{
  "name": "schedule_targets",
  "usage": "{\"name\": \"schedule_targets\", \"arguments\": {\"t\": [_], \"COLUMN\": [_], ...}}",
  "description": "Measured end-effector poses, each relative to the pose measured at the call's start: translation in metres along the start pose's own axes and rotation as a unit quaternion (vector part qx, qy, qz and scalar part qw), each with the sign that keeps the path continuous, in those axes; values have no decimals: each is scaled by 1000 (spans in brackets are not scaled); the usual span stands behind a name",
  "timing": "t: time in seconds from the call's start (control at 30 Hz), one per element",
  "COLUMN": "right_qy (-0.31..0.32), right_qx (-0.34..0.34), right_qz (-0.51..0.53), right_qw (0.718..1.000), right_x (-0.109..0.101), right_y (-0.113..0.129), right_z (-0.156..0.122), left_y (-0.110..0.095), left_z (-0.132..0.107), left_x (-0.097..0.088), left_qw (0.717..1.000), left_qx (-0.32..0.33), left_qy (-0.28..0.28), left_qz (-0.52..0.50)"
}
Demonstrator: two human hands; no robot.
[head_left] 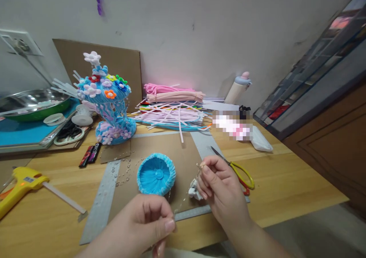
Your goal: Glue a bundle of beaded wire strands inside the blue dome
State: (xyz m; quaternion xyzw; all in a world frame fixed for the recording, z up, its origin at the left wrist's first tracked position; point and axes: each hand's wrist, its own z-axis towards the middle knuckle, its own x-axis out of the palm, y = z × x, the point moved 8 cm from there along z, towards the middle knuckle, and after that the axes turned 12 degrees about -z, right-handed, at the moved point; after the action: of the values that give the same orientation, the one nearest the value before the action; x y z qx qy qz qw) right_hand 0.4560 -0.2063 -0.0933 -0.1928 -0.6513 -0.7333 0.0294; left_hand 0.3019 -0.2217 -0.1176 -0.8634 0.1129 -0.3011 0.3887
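My left hand (151, 221), low in the middle, is closed with thumb and fingertips pinched at the end of a thin clear beaded thread (180, 205). To the right, my right hand (220, 185) pinches a small shiny beaded piece of the thread (199, 166) between thumb and forefinger. Just beyond my left hand lies a blue bowl-shaped piece (156, 174) made of fuzzy pipe cleaners, its hollow side facing up. A crumpled white scrap (195, 191) is partly hidden behind my right fingers. Small clear beads (122, 178) are scattered left of the blue piece.
Scissors (243, 174) lie behind my right hand, on the cardboard's (183, 147) right. A yellow glue gun (25, 183) rests at left. Behind stand a flower-covered blue pipe-cleaner ornament (107, 97), pipe-cleaner bundles (171, 115), a bottle (238, 88) and a metal bowl (34, 101).
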Motion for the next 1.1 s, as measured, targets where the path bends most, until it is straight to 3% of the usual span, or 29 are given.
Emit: {"name": "schedule_targets", "arguments": {"t": [0.2,0.3,0.4,0.47,0.6,0.77,0.83,0.97,1.1], "right_qy": [-4,3,70,118,118,116,114,110,119], "right_qx": [-23,-4,55,85,23,-49,-29,18,-17], "right_qz": [-14,-14,-31,-65,-183,-220,-198,-154,-188], "right_qw": [1000,1000,996,987,976,967,973,982,975], "right_x": [-1,0,9,17,28,46,48,45,47], "right_y": [-1,-4,-11,-14,-1,9,3,-10,-4], "right_z": [-3,-5,-11,-18,-29,-38,-39,-38,-37], "left_y": [2,-4,-25,-42,-68,-66,-65,-56,-56], "left_z": [-7,-14,-25,-32,-44,-37,-38,-40,-46], "left_x": [-10,-25,-40,-39,-21,11,9,0,-1], "left_qw": [996,985,946,912,883,844,832,843,835], "left_qx": [3,6,47,118,284,367,392,387,408], "left_qy": [-8,-24,-41,-50,-128,-146,-180,-204,-211], "left_qz": [92,171,317,389,351,363,350,314,304]}}
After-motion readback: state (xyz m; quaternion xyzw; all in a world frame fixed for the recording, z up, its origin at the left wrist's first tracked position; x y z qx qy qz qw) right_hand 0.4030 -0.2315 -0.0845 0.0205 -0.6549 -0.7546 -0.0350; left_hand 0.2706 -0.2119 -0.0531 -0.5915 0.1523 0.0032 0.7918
